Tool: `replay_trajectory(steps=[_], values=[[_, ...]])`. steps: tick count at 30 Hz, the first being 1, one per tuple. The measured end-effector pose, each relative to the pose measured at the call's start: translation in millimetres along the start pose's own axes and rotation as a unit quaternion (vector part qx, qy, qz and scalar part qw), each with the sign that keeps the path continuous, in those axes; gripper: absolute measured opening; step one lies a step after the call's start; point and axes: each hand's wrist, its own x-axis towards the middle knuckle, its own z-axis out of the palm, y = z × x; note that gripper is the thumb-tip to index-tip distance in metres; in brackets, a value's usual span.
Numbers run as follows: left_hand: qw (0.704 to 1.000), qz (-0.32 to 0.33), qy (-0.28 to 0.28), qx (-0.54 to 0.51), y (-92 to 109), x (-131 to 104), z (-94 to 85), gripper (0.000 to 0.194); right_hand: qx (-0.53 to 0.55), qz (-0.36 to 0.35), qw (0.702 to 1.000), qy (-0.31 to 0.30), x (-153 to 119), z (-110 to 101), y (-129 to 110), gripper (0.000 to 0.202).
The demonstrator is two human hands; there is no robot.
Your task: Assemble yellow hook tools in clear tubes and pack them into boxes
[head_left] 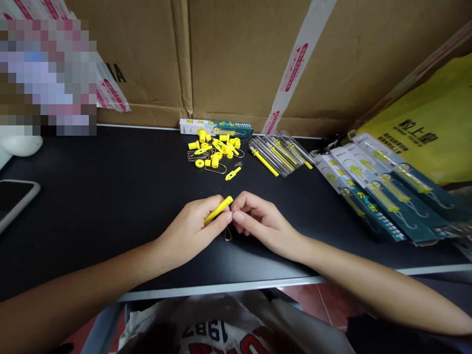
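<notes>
Near the front of the black table, my left hand is closed around a yellow plastic piece that slants up to the right. My right hand touches it at the fingertips, thumb and fingers pinched together; what they grip is too small to make out. A bent metal wire hook hangs below the meeting fingertips. Beyond the hands lie a loose yellow part, a pile of yellow caps and rings with wire hooks, and several clear tubes with yellow rods.
A flat printed box lies at the back against a large cardboard box. Several printed packages and a yellow bag are at the right. A phone lies at the left edge. The table's front edge is close.
</notes>
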Motion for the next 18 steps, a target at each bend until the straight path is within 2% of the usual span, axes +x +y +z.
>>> replay_trajectory(steps=[2, 4, 7, 9, 11, 13, 15, 18], values=[[1.0, -0.006, -0.008, 0.0, -0.5, -0.1, 0.7, 0.028, 0.015, 0.006, 1.0, -0.02, 1.0, 0.2, -1.3, 0.021], [1.0, -0.01, 0.008, -0.011, -0.1, -0.8, 0.8, 0.024, -0.004, 0.0, 1.0, -0.016, 3.5, -3.5, -2.1, 0.022], [0.999, -0.002, 0.048, -0.002, 1.0, -2.3, -0.7, 0.014, -0.103, -0.038, 0.992, 0.066, 12.8, -21.0, 0.3, 0.024], [0.998, 0.013, 0.053, 0.032, 0.8, -3.3, -1.6, 0.012, -0.197, -0.054, 0.97, 0.134, 22.9, -38.9, 5.7, 0.023], [0.995, 0.032, 0.041, 0.08, -0.5, -4.5, -1.5, 0.01, -0.285, -0.04, 0.948, 0.139, 34.4, -56.8, 13.3, 0.021], [0.99, 0.053, 0.022, 0.129, -2.5, -6.1, -0.1, 0.01, -0.363, -0.018, 0.92, 0.15, 45.5, -70.2, 20.4, 0.019], [0.982, 0.074, 0.005, 0.174, -4.7, -7.7, 1.8, 0.012, -0.457, 0.003, 0.877, 0.149, 54.7, -77.0, 24.7, 0.016], [0.973, 0.087, -0.004, 0.215, -6.7, -9.3, 3.9, 0.016, -0.601, 0.023, 0.789, 0.127, 65.7, -76.1, 23.3, 0.016]])
